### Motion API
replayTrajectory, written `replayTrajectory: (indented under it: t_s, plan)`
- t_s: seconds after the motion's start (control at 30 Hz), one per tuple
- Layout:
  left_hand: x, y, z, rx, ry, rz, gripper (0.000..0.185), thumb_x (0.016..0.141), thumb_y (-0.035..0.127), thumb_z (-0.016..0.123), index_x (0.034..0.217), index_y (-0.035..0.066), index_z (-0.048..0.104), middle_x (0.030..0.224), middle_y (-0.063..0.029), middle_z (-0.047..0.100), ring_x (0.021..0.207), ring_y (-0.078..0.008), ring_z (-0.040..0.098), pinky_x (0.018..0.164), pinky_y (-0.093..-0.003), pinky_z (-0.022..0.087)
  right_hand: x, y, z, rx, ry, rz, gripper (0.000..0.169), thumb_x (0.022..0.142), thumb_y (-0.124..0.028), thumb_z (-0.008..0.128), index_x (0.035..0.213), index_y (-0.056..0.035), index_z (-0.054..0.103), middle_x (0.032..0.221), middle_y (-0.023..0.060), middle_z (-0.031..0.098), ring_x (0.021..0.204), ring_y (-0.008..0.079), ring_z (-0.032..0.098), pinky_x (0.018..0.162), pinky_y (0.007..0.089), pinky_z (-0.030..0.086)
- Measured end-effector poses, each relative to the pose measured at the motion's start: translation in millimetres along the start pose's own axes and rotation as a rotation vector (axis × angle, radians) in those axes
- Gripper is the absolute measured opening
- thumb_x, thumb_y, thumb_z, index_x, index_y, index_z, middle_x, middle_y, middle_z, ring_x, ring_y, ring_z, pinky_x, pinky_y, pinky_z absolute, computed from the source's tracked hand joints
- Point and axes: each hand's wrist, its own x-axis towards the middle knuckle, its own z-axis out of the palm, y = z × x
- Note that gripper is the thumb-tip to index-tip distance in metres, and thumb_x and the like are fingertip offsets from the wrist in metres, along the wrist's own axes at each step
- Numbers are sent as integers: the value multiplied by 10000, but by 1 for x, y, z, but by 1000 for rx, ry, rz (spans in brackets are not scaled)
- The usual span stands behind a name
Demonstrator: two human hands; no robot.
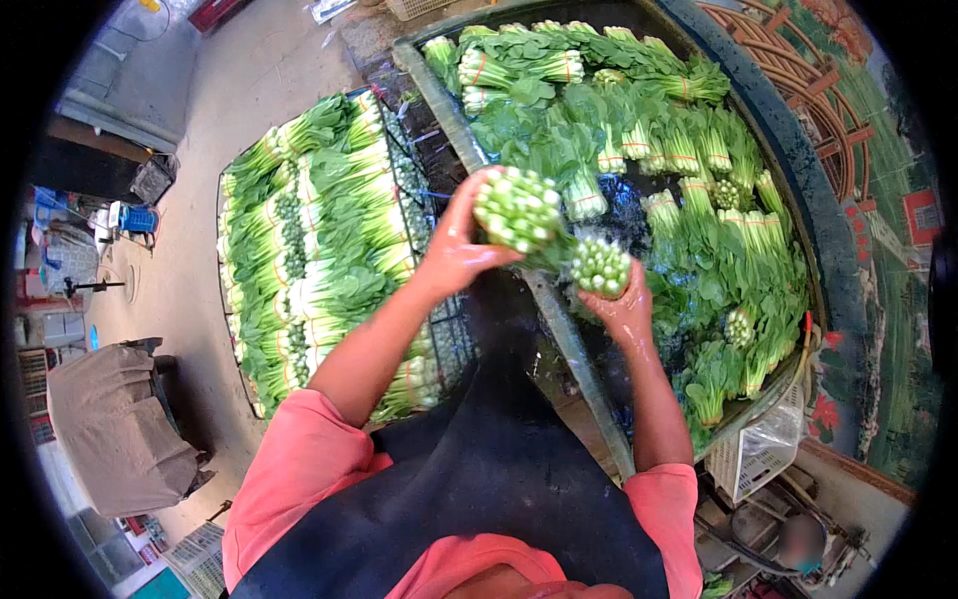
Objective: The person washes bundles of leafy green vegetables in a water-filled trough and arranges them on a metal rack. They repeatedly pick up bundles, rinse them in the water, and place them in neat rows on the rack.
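Observation:
My left hand [458, 243] grips a thick cluster of leafy greens [518, 210], its pale cut stem ends turned up toward me. Lower and to the right, my right hand [626, 305] is closed around a smaller bunch of greens [601, 267], also with the stem ends up. Both hands look wet and are above the near rim of a water tank [557, 329]. Inside the tank, many bunches with red bands [681, 153] float or lie in dark water. The leaves of the held bunches are partly hidden and blurred.
Left of the tank stands a black wire-frame rack [438, 337] stacked with rows of banded greens [340, 202]. A cloth-covered object [123, 430] is on the floor farther left. A white plastic crate [756, 453] sits beyond the tank's lower right corner.

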Motion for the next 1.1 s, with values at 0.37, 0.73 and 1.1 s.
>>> replayTrajectory:
  t_s: [0.37, 0.73, 1.1]
  plan:
    - [-110, 129, -265, 24, 49, -199, 1120, 688, 106, 925, 1615, 114, 298, 1559, -129, 428, 1464, -277, 397, 1229, -422, 289, -40, -206, 65, 598, -90, -77, 887, 654, -116, 985, 1382, -15, 487, 1255, 84, 664, 1123, 181, 647, 996, 351, 528]
    - [-145, 32, -239, 571, -667, -251, 963, 792, 242, 864, 1608, 135, 365, 1532, -216, 501, 1384, -366, 509, 1171, -434, 397, -103, -244, 107, 355, -26, 42, 788, 709, -176, 970, 1343, -4, 535, 1255, 82, 659, 1134, 173, 626, 1013, 332, 488]
    - [-218, -45, -163, 787, -599, -265, 988, 905, 399, 688, 1665, 103, 130, 1649, -231, 330, 1488, -397, 387, 1207, -523, 320, -98, -262, 124, 196, -4, 21, 737, 719, -177, 951, 1316, -21, 549, 1228, 79, 664, 1114, 174, 627, 996, 346, 495]
